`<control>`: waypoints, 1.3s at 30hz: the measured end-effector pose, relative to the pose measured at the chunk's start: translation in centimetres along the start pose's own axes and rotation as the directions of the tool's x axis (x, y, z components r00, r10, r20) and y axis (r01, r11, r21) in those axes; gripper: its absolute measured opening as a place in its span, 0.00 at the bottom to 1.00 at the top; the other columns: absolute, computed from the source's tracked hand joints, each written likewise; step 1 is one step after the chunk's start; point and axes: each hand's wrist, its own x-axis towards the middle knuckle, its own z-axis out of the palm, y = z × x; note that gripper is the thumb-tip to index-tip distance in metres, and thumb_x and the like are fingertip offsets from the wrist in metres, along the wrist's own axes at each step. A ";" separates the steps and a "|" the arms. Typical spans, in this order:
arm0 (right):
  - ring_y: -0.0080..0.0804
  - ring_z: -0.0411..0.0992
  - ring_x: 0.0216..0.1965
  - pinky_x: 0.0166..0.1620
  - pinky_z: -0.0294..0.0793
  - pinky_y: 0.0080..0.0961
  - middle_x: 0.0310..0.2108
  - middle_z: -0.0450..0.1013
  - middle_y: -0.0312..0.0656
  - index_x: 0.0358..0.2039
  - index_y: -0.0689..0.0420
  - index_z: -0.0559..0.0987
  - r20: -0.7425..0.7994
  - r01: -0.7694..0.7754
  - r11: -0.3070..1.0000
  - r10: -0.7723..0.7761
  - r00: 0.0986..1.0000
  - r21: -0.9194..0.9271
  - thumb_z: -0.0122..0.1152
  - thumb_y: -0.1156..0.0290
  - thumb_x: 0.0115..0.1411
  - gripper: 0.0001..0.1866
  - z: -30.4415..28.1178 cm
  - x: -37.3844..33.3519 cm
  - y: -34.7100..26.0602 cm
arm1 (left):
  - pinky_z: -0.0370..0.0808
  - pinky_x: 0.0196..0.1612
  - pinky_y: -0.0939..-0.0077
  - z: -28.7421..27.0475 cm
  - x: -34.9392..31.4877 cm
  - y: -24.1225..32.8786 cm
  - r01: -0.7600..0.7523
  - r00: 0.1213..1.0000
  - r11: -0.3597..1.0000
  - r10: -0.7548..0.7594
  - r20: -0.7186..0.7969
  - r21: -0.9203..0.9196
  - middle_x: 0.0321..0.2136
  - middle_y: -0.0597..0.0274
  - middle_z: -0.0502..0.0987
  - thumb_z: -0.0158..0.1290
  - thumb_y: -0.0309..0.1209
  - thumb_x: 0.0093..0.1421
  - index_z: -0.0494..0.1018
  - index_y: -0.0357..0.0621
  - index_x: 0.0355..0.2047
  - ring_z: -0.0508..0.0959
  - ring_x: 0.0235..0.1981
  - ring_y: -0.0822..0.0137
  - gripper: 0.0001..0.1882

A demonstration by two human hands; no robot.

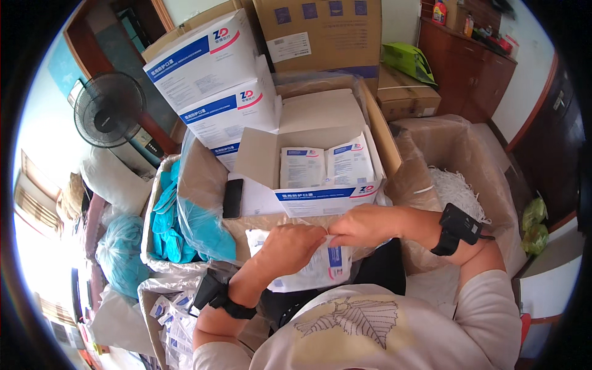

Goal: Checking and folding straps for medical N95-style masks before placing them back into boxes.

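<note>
A white plastic packet [311, 271] with blue and red print is held low in front of my body. My left hand [291, 245] is closed on its upper edge, fingers pinched. Right against it, my right hand [367, 224] pinches the same edge, and the fingertips of both hands meet. Part of the packet's top is hidden behind the fingers. Just beyond my hands stands an open white carton [320, 205] with its flaps up. Two similar packets [302, 168] stand side by side in it.
White cartons [203, 71] are stacked at the far left, beside a black phone [232, 198]. Bins of teal cloth-like items [166, 213] and loose wrappers [179, 327] stand left. A lined box [493, 179] of white strips [457, 191] is at right. A fan [108, 111] stands farther left.
</note>
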 end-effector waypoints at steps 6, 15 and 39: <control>0.47 0.70 0.31 0.34 0.68 0.36 0.28 0.72 0.50 0.30 0.60 0.72 0.027 0.073 0.937 -0.088 0.996 0.342 0.45 0.60 0.58 0.15 5.0 1.9 1.4 | 0.69 0.29 0.62 4.3 -2.6 -0.9 0.106 0.994 0.978 -0.098 0.053 -0.179 0.21 0.52 0.72 0.44 0.33 0.57 0.69 0.41 0.28 0.73 0.26 0.52 0.08; 0.35 0.72 0.27 0.29 0.72 0.30 0.25 0.69 0.37 0.27 0.52 0.73 -0.469 0.086 0.937 -0.247 0.848 -0.339 0.49 0.67 0.51 0.06 10.3 3.7 2.1 | 0.66 0.28 0.75 15.0 -3.9 -5.8 0.283 0.832 0.375 -0.554 0.031 -0.883 0.18 0.53 0.68 0.42 0.37 0.61 0.68 0.39 0.28 0.66 0.22 0.73 0.14; 0.42 0.70 0.29 0.30 0.68 0.32 0.26 0.70 0.43 0.27 0.60 0.73 -0.423 0.075 0.946 0.069 0.904 0.314 0.56 0.63 0.52 0.12 6.4 4.0 -1.8 | 0.65 0.22 0.73 6.4 -4.4 -8.4 0.157 0.537 0.913 -0.399 -0.743 -0.377 0.19 0.55 0.70 0.39 0.29 0.60 0.67 0.37 0.29 0.70 0.18 0.61 0.09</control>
